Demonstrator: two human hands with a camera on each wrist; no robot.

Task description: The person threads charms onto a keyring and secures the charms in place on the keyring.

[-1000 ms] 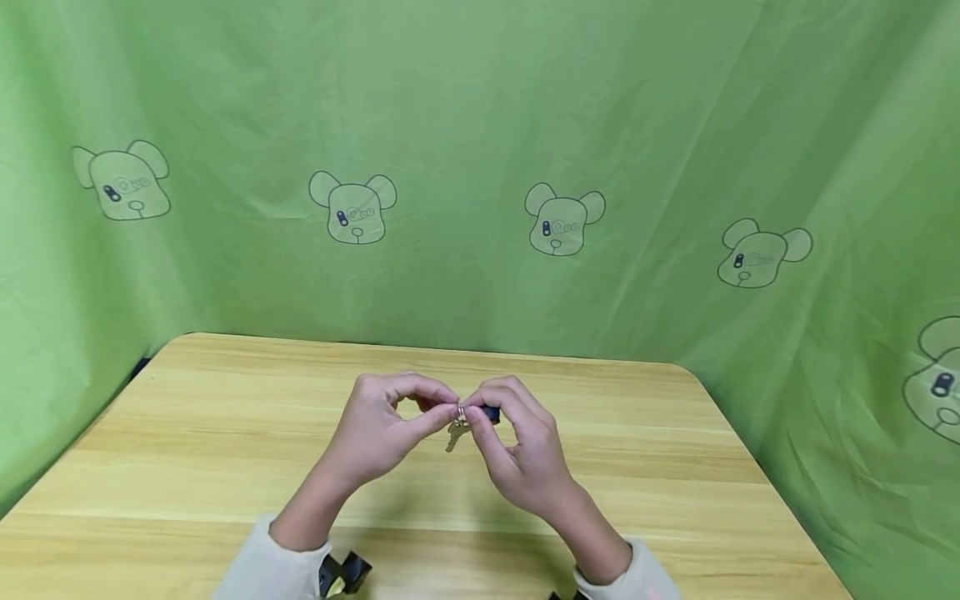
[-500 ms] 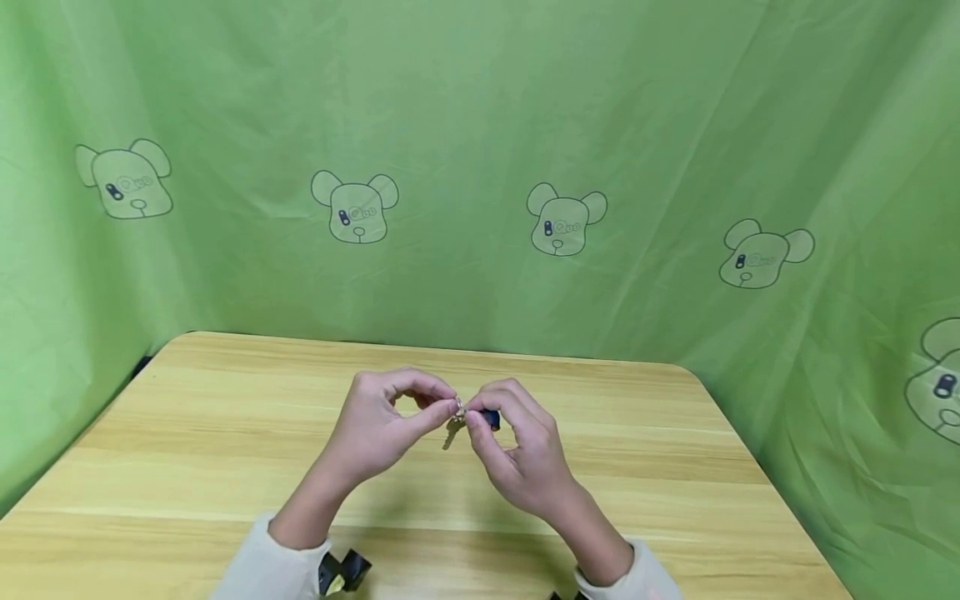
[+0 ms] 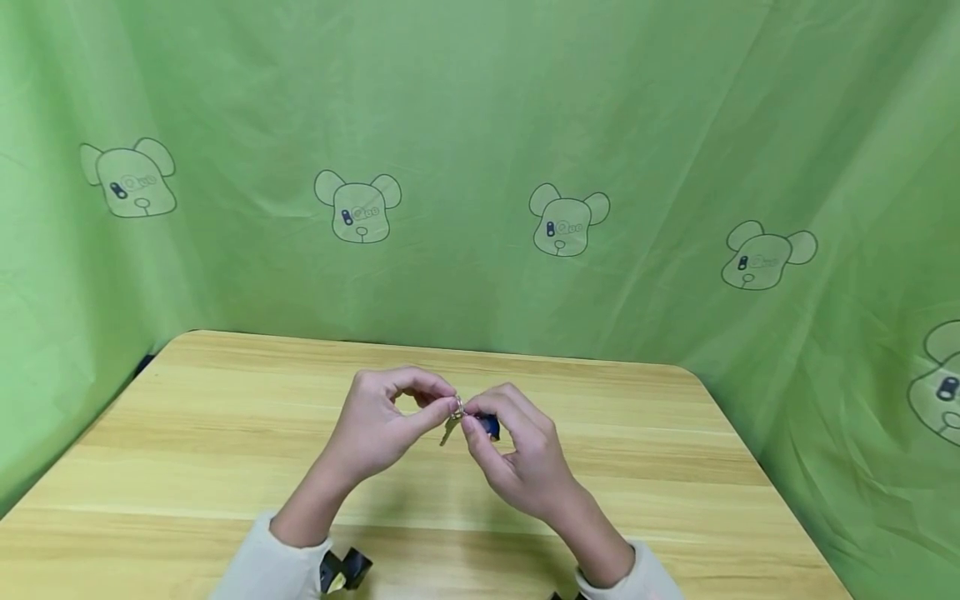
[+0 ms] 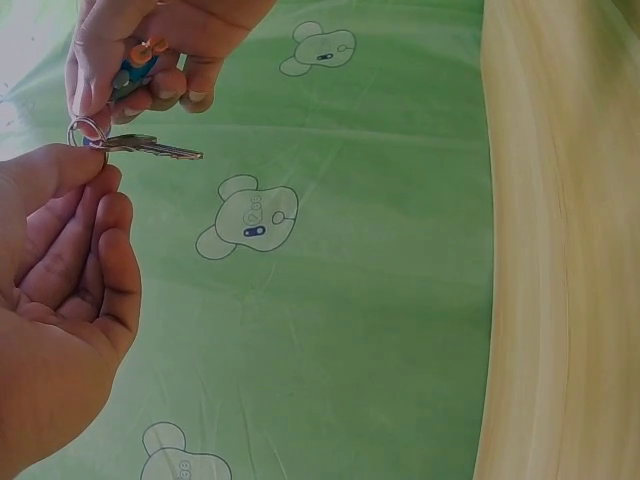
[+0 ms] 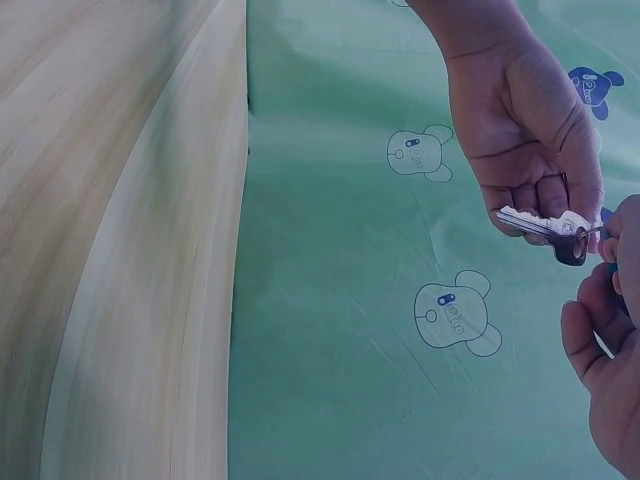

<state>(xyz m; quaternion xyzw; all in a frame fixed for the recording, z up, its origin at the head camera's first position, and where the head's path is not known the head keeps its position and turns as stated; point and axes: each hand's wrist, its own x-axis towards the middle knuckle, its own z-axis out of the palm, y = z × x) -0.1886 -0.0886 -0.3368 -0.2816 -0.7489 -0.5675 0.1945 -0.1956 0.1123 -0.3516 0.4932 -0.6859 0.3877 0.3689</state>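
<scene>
Over the table, my left hand (image 3: 382,429) pinches a metal key ring (image 4: 88,128) between thumb and index finger. Silvery keys (image 4: 150,147) hang from that ring; in the head view the keys (image 3: 450,429) slant down and left. Facing it, my right hand (image 3: 521,446) pinches a blue keychain charm by its end beside the ring, thumb and fingertips almost meeting the left ones. The charm (image 3: 491,426) shows under the right fingers, and in the left wrist view the charm (image 4: 140,68) has orange parts. Fingers hide the join between charm and ring.
The wooden table (image 3: 225,433) has rounded far corners. A green curtain (image 3: 465,100) printed with bear heads encloses its back and sides. Black camera mounts (image 3: 345,571) sit by the light sleeve cuffs (image 3: 277,558).
The keys swing slightly to the left and up. The charm tips lower beneath the right fingers, while both hands stay nearly in place.
</scene>
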